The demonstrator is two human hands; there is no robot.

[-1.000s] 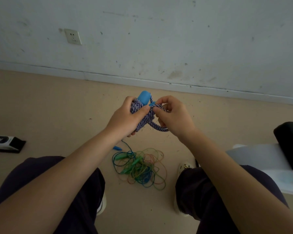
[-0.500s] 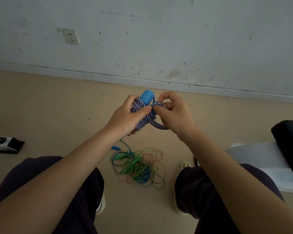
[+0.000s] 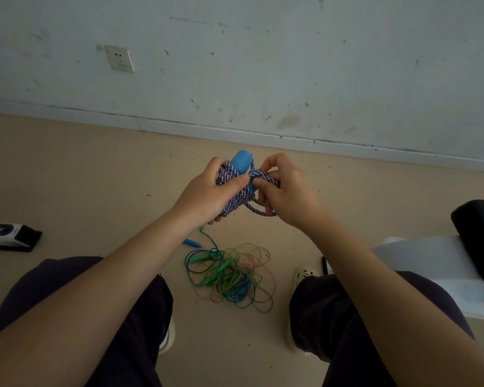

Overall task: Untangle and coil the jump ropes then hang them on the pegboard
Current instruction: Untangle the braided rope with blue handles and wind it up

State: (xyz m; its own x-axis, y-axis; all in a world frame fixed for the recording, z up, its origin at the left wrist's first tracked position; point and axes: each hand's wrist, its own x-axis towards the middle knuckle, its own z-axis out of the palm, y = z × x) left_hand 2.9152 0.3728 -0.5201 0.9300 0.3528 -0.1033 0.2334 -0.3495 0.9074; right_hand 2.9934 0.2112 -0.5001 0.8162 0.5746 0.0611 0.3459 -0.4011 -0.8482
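Right hand [image 3: 287, 191] shifted up slightly, drawing braided rope [image 3: 236, 195] strand over blue handle [image 3: 242, 162]; loop below smaller.

1. At frame centre, the left hand [image 3: 204, 196] grips a coiled purple-white rope [image 3: 232, 196] with a blue handle [image 3: 242, 162].
2. The right hand [image 3: 287, 194] pinches a strand.
3. Below, tangled thin ropes [image 3: 231, 277] lie on the floor [image 3: 81, 177].

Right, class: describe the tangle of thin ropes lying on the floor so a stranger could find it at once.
Start at the beige floor below the white wall, then look between the seated person's two knees. There lies the tangle of thin ropes, loose loops of green, blue and orange. Unlike the thick purple-and-white braided rope held in the hands above it, it is untouched and uncoiled.
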